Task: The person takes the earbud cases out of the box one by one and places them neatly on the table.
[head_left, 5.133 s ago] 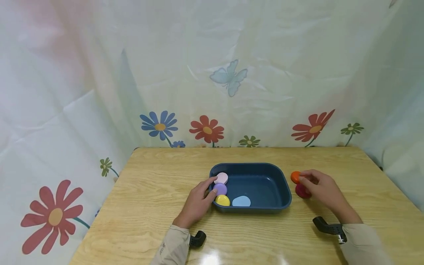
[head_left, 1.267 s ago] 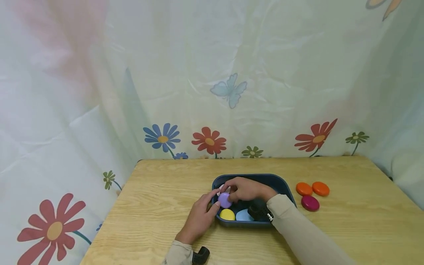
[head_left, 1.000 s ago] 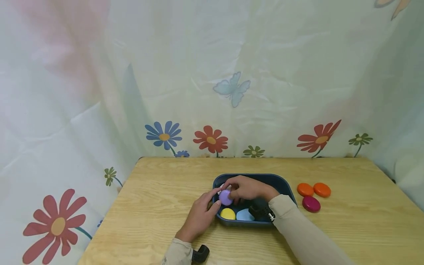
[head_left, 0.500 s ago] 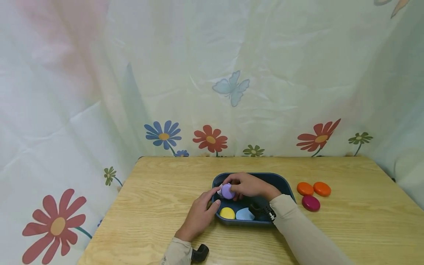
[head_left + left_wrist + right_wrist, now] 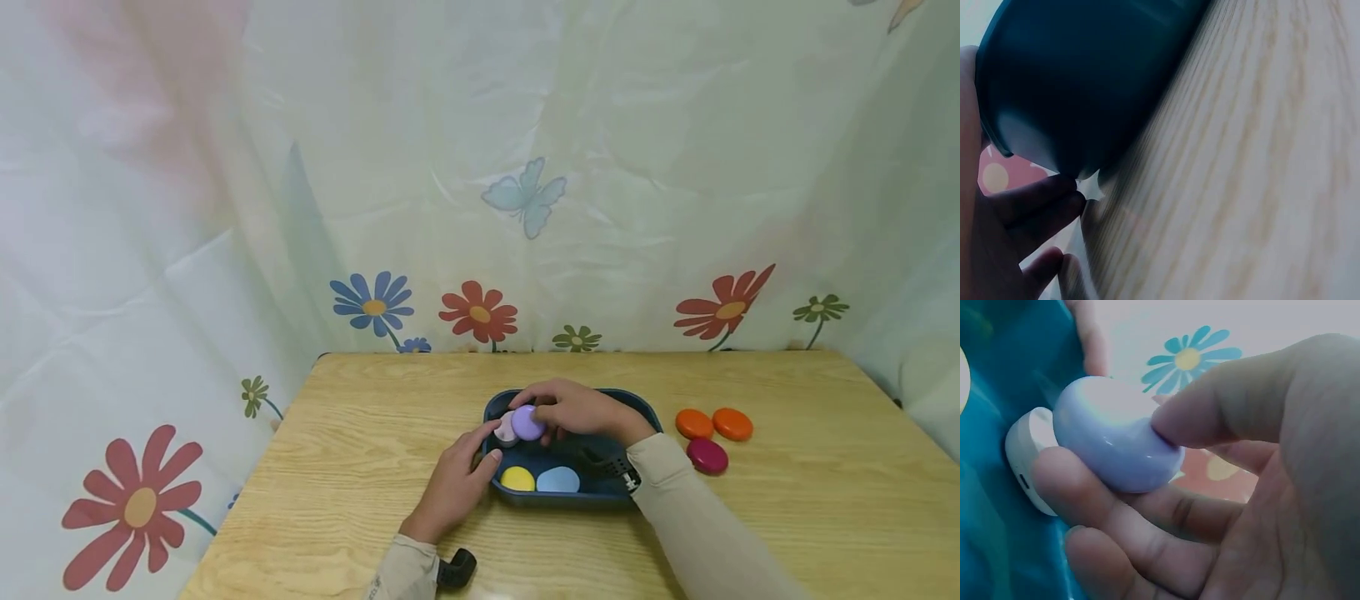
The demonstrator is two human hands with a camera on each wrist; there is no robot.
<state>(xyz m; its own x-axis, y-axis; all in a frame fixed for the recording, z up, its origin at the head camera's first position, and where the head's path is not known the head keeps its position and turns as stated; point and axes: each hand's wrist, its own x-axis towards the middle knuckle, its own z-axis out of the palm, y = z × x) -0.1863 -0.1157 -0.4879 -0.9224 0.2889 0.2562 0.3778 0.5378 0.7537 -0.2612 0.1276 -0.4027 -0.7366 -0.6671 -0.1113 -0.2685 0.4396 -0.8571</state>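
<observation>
My right hand (image 5: 581, 408) pinches a glossy purple round puck (image 5: 528, 423) between thumb and fingers, over the left part of the dark blue tray (image 5: 615, 497). Just beside it, a white round puck (image 5: 506, 428) leans tilted; the right wrist view shows a small dark slot in the side of this white puck (image 5: 1030, 447). With thumb and index finger over the rim and other fingers against the outer wall, my left hand (image 5: 452, 487) holds the tray's left side. A yellow puck (image 5: 517, 479) and a light blue, flat-looking piece (image 5: 558, 480) lie along the tray's near wall.
Two orange pucks (image 5: 694, 423) and a dark pink puck (image 5: 707, 457) lie on the wooden table (image 5: 360, 433) right of the tray. A flowered cloth (image 5: 600, 208) hangs behind the table and at its sides.
My right hand came from the orange and dark pink pucks into the tray. It has moved the purple puck up and rightward, uncovering more of the white one. My left hand stays at the rim.
</observation>
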